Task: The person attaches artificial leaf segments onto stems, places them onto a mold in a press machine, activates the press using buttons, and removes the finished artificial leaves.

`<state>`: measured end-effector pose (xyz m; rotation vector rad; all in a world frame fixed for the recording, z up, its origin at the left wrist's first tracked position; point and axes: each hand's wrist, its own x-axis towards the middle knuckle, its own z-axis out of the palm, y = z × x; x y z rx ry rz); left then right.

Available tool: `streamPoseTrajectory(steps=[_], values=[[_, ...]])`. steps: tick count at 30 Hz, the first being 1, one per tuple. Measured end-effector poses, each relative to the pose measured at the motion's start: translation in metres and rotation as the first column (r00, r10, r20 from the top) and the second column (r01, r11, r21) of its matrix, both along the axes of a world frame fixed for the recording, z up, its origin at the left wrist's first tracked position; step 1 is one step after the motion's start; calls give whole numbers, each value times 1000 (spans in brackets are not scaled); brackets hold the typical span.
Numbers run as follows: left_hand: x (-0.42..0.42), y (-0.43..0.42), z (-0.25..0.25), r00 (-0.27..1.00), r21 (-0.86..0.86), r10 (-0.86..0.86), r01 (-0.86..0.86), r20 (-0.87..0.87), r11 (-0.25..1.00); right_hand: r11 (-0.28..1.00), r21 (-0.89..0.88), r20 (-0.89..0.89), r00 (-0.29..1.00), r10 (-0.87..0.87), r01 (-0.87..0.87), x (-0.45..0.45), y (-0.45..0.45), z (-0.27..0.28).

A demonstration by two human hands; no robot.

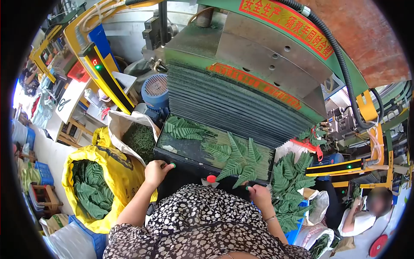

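My left hand [157, 173] is at the front left corner of a black machine bed, fingers curled and thumb against a green push button [173, 165]. At the front right, my right hand [260, 195] is closed at a second push button [247, 188], partly covered by the fingers. Between them is a red button [211, 178]. Green artificial fern leaves [236, 157] lie on the bed's thin ridges, with another bunch [183, 128] at its left. Above the bed hangs a stack of dark ridged plates [228, 103] on a green press [194, 41].
On the left stand a yellow sack [129, 172] of leaves and a white sack [118, 123] holding green scraps. More leaves [289, 181] are piled at the right over a blue crate [297, 226]. Yellow-black sensor bars [108, 80] flank the press. Another person [360, 216] sits at far right.
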<state>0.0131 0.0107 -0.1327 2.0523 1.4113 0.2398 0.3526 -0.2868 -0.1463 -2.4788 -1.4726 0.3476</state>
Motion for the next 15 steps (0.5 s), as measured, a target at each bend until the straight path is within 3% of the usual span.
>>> streamPoseTrajectory(steps=[3,7,9,12,15], values=[[-3,-6,6,990,-12,61,-60,127,998,997,56,-126,991,52,-45,-16,58,71],[-16,0,-29,950,-72,116,-99,291,993,915,365,-92,971,221,-174,-29,161,100],[-11,1,-6,951,-154,61,-14,304,988,912,334,-2,967,255,-240,-32,207,83],[-3,-4,7,910,-92,23,17,414,996,933,213,104,956,275,-291,-36,255,58],[-1,-7,22,919,-103,39,2,392,995,922,155,21,935,355,-354,-36,268,53]])
